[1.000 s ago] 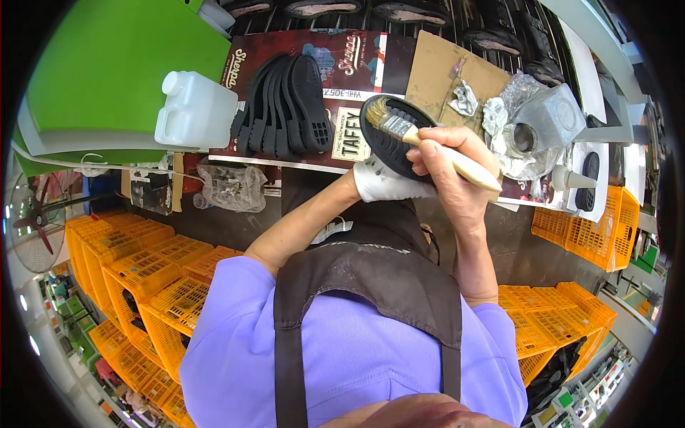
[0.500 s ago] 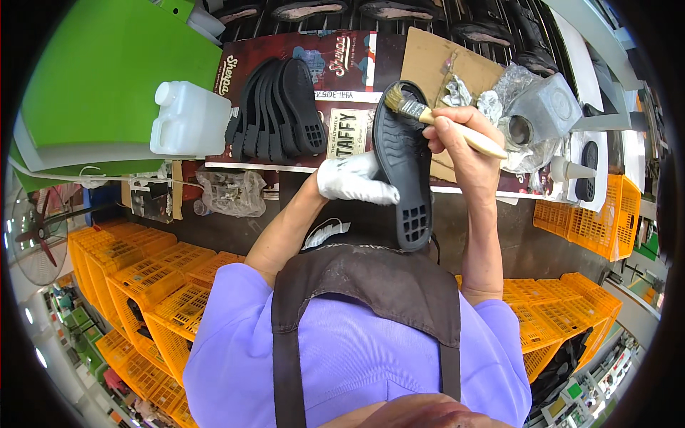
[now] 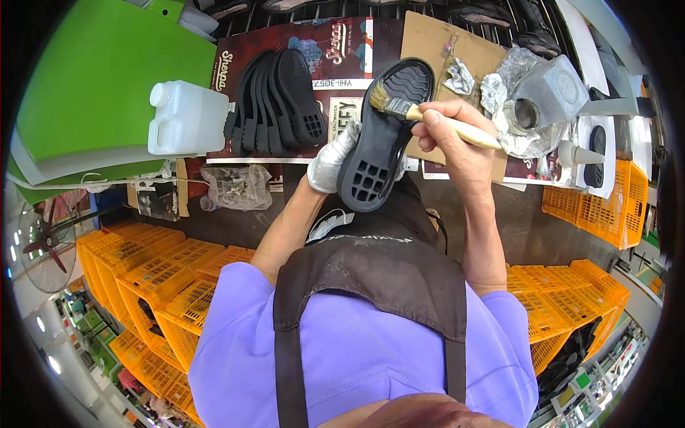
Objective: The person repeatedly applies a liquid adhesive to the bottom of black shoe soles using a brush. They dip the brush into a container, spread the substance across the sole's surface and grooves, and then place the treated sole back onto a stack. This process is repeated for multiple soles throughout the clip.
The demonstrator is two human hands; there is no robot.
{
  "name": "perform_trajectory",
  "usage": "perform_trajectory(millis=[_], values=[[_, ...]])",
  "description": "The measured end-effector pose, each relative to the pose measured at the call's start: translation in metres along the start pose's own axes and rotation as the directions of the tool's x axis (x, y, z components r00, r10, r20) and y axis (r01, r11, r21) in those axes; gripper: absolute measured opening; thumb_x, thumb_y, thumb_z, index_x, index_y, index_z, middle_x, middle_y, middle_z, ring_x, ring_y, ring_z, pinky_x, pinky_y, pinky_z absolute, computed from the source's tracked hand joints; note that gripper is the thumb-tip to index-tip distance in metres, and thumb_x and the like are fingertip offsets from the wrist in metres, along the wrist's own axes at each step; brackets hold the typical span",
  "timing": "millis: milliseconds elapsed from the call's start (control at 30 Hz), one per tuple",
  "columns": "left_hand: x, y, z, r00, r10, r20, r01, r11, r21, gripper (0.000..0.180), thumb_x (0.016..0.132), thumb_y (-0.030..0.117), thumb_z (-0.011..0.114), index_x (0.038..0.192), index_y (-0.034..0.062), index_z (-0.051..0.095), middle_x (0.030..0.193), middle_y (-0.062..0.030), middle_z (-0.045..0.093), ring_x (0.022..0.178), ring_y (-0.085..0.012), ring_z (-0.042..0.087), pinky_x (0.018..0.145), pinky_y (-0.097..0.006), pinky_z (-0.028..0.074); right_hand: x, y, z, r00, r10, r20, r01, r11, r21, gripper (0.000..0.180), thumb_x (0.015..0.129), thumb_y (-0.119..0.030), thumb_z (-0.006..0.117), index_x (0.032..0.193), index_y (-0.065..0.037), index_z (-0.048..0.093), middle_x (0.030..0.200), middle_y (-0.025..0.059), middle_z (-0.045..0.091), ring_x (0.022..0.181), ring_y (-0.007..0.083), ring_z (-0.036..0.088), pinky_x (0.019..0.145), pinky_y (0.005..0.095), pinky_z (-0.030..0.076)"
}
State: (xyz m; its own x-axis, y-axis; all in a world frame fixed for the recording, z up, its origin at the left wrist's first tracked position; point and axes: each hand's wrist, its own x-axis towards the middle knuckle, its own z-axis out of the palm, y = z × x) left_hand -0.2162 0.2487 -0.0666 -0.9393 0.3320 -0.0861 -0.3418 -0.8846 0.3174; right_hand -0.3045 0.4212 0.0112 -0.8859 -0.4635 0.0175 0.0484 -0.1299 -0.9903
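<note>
A black shoe sole [image 3: 372, 143] is tilted over the table's near edge, its ridged inner side up and the gridded heel end toward me. My left hand [image 3: 331, 164], in a white glove, is closed on the sole from its left side, most of the fingers hidden beneath. Between the bare fingers of my right hand [image 3: 458, 135] is a paintbrush [image 3: 412, 111] with a pale wooden handle, its bristles touching the left inner edge of the sole's forepart. To the left, several similar black soles [image 3: 291, 100] lean in an overlapping row on printed cardboard.
A white jug [image 3: 187, 118] stands left of the soles. At right, a cloudy plastic container [image 3: 553, 96] with a round opening lies among crumpled film, near a small nozzle bottle [image 3: 575, 155]. Orange crates [image 3: 178, 274] flank me. Dark footwear parts [image 3: 478, 14] line a rack at the back.
The sole has turned, its heel end swinging left and its toe end right. The brush has moved from the toe area to the left inner edge. My left hand now reaches further under it.
</note>
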Motion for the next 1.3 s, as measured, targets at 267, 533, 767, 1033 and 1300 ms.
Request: perform_trajectory(millis=[267,533,767,1033,1300], values=[[0.01,0.009,-0.005,0.992,0.043,-0.119,-0.046,0.999,-0.021,0.056,0.095,0.046,0.026,0.127,0.0037,0.042,0.115,-0.0138,0.056,0.098,-0.0235,0.059,0.086,-0.036,0.049,-0.013,-0.003,0.013,0.998,0.051,0.035,-0.05,0.998,-0.024,0.015,0.084,-0.009,0.061,0.091,0.004,0.062,0.071,0.0086,0.065,0.059,0.0072,0.058,0.052,0.0181,0.047],[0.019,0.012,0.005,0.957,0.243,-0.158,-0.219,0.963,0.156,0.053,0.095,0.047,0.027,0.121,0.0048,0.048,0.103,-0.0112,0.06,0.091,-0.0194,0.06,0.081,-0.032,0.049,-0.02,0.002,0.019,0.996,0.051,0.078,-0.052,0.999,0.002,0.014,0.083,-0.007,0.062,0.091,0.004,0.062,0.072,0.0083,0.065,0.061,0.0073,0.059,0.055,0.0187,0.048],[0.024,0.019,0.009,0.938,0.298,-0.177,-0.267,0.947,0.179,0.05,0.096,0.044,0.029,0.12,0.0047,0.049,0.104,-0.0101,0.06,0.088,-0.0189,0.061,0.08,-0.033,0.05,-0.023,-0.005,0.024,0.989,0.087,0.121,-0.084,0.996,-0.032,0.015,0.083,-0.008,0.063,0.092,0.004,0.063,0.072,0.0078,0.065,0.061,0.0072,0.059,0.055,0.0186,0.048],[0.019,0.027,0.009,0.922,0.259,-0.288,-0.198,0.954,0.225,0.037,0.096,0.03,0.036,0.116,0.0014,0.05,0.105,-0.0088,0.059,0.089,-0.0153,0.061,0.077,-0.029,0.052,-0.022,-0.017,0.024,0.978,0.102,0.184,-0.096,0.995,-0.039,0.014,0.082,-0.007,0.063,0.091,0.004,0.063,0.072,0.0077,0.065,0.061,0.0078,0.06,0.054,0.0183,0.048],[0.008,0.034,0.038,0.92,0.181,-0.348,-0.065,0.945,0.321,0.029,0.094,0.023,0.042,0.107,0.0009,0.056,0.098,-0.0106,0.062,0.079,-0.0184,0.064,0.067,-0.031,0.055,-0.019,-0.02,0.025,0.963,0.112,0.244,-0.105,0.994,-0.044,0.014,0.081,-0.007,0.063,0.09,0.004,0.063,0.07,0.0084,0.065,0.058,0.0082,0.06,0.053,0.0188,0.048]])
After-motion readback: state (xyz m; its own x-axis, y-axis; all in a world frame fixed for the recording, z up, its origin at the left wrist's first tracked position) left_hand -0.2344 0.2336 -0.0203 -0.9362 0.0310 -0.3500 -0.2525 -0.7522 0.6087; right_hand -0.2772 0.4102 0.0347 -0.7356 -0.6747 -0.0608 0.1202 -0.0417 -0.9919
